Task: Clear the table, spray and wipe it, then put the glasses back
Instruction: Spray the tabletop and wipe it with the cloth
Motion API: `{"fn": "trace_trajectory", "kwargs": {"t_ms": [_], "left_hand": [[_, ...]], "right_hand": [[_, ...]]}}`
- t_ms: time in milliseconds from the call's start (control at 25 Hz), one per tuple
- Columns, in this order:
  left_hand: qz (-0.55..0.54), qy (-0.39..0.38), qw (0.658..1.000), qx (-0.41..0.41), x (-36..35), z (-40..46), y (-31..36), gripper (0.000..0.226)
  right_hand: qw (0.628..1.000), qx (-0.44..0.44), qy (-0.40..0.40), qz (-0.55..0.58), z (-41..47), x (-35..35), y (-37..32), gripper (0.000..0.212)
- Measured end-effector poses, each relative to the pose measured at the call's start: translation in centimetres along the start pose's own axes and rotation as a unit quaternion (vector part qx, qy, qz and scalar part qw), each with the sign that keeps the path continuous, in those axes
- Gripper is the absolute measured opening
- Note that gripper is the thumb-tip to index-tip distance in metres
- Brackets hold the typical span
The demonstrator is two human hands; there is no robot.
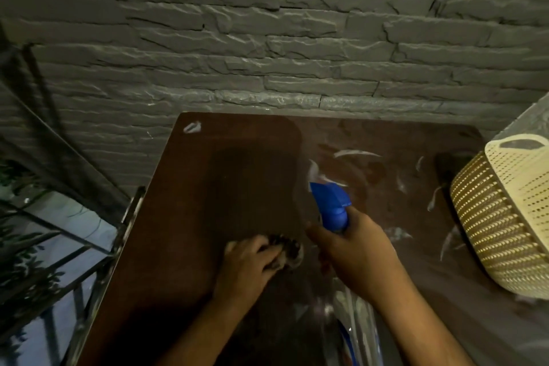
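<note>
Two hands over table [184,217], spray bottle [331,205] in right fingers [319,235]

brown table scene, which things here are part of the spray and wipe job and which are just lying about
Part of the job:
- brown wooden table, streaked with white marks
- blue plastic spray bottle, gripped by the right hand
- dark crumpled cloth, pressed to the table by the left hand

Just lying about:
- cream woven plastic basket on the table's right side
- dark metal railing at left
</note>
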State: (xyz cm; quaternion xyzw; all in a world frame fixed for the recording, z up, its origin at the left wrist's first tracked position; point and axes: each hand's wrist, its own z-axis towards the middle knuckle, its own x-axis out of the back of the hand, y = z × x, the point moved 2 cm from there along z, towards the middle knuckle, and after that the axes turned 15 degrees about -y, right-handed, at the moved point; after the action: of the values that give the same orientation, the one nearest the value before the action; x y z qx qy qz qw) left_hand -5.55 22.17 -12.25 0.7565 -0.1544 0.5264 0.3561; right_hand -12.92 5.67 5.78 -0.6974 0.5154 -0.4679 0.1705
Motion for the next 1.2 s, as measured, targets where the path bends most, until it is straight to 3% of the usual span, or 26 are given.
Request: {"fn": "trace_trajectory", "kwargs": {"t_ms": [120,240,280,360,520,560,640,760,800,920,1040,1120,1200], "left_hand": [[-0.001,0.068,0.998,0.011,1.8,-5.6,-5.9,0.032],[0.026,0.105,0.988,0.105,4.6,0.1,-9.0,0.025],[0.027,0.106,0.982,0.151,5.0,2.7,-8.6,0.026],[0.002,0.082,0.982,0.168,4.5,5.2,-6.2,0.03],[0.016,0.021,1.0,0.005,0.4,-4.8,-3.3,0.034],[0.015,0.022,1.0,-0.002,0.3,-7.7,-4.2,0.039],[0.009,0.038,0.998,0.051,2.1,-9.9,-7.3,0.046],[0.008,0.096,0.972,0.213,4.0,-4.7,-9.1,0.026],[-0.006,0.097,0.968,0.232,3.9,-2.4,-7.8,0.025],[-0.021,0.053,0.987,0.153,1.2,0.1,-1.2,0.032],[-0.015,0.003,0.999,0.039,-2.3,-9.3,1.7,0.043],[0.008,0.01,0.999,0.033,-1.6,-13.9,-0.7,0.049],[0.033,0.014,0.994,0.102,0.7,-12.6,-4.6,0.04]], "right_hand": [[1.0,-0.011,0.007,0.008,-0.5,0.7,-0.1,0.019],[1.0,0.002,0.011,0.006,0.0,0.1,0.2,0.021],[1.0,0.009,0.011,0.005,0.1,-0.4,0.5,0.021],[1.0,0.018,0.001,0.005,0.0,-1.3,1.0,0.021],[0.999,0.035,-0.027,-0.006,-1.8,-2.0,1.4,0.024],[0.999,0.039,-0.03,-0.012,-2.2,-2.0,1.4,0.025],[0.998,0.043,-0.034,-0.026,-2.9,-2.2,1.3,0.026],[0.997,0.054,-0.034,-0.035,-3.1,-3.0,1.8,0.029],[0.997,0.058,-0.038,-0.039,-3.2,-3.5,1.9,0.028],[0.996,0.072,-0.043,-0.028,-3.6,-4.2,2.0,0.025],[0.995,0.079,-0.062,-0.026,-4.8,-3.6,1.5,0.022],[0.995,0.081,-0.063,-0.021,-5.1,-2.9,1.4,0.021],[0.994,0.083,-0.064,-0.008,-4.9,-2.5,1.3,0.02]]}}
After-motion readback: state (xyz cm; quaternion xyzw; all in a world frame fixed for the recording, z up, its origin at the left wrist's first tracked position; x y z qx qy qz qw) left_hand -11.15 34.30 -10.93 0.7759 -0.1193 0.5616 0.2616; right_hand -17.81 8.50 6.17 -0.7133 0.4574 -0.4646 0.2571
